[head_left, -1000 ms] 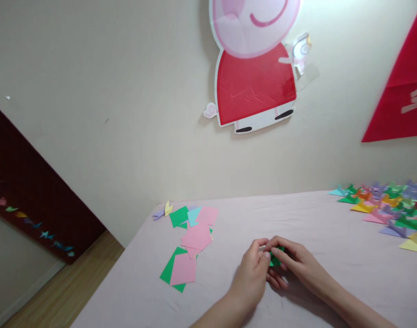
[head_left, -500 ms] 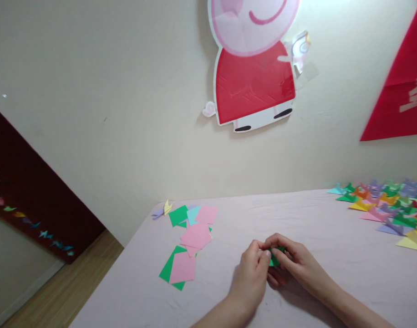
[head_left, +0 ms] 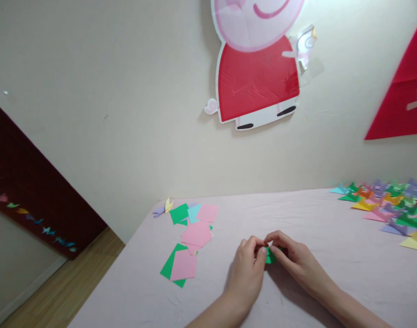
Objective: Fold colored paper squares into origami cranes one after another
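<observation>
A small folded piece of green paper (head_left: pixel 270 256) is pinched between my two hands, just over the table. My left hand (head_left: pixel 250 264) grips its left side with thumb and forefinger. From the right, my right hand (head_left: pixel 293 256) holds the other side, thumb in front and fingers curled behind. Fingers cover much of the paper, so its full folded shape is hidden. Loose paper squares lie left of my hands, among them a pink square (head_left: pixel 183 265) on top of a green square (head_left: pixel 170 262).
Rows of folded paper birds (head_left: pixel 396 205) stand on the table's right side. Several pink, green and blue sheets (head_left: pixel 196 233) lie at the left, near a yellow folded piece (head_left: pixel 168 205). A pink cloth (head_left: pixel 150 300) covers the table. A cartoon cutout (head_left: pixel 258 82) hangs on the wall.
The right hand's lower fingers, seen under the green paper before, no longer show there. Both hands still pinch the paper. The whole view has shifted slightly.
</observation>
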Available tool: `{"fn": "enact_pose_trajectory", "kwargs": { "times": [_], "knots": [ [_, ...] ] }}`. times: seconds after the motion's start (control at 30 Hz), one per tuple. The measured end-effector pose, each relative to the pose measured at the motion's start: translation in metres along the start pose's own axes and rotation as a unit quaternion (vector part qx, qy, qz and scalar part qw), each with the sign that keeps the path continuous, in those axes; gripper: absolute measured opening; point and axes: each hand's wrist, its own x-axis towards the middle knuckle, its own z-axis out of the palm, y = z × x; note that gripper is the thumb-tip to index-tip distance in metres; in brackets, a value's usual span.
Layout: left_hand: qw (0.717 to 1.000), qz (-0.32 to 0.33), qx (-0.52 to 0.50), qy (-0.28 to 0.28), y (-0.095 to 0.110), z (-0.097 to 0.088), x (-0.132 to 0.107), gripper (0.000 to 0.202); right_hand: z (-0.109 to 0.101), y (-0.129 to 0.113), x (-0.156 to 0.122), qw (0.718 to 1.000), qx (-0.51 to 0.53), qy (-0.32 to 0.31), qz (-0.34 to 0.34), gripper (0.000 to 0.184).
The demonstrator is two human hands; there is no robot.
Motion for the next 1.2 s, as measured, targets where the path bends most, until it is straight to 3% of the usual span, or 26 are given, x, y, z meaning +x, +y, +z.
{"fn": "enact_pose_trajectory", "kwargs": {
  "times": [0.13,0.37,0.8,1.2],
  "knots": [
    [0.996,-0.024,0.075,0.031,0.002,-0.005,0.0,0.011,0.004,0.004,0.002,1.0,0.002,-0.015,0.004,0.017],
    [0.991,-0.083,0.096,0.046,0.014,-0.006,-0.003,0.012,0.005,0.008,0.004,0.997,-0.071,0.015,-0.019,0.015],
    [0.985,-0.03,0.156,0.066,0.01,-0.002,-0.005,0.013,0.005,0.011,0.007,0.989,-0.138,-0.007,-0.057,0.027],
    [0.983,-0.028,0.173,0.053,0.016,-0.004,-0.005,0.016,0.008,0.018,0.008,0.98,-0.19,0.001,-0.058,0.036]
  ]
}}
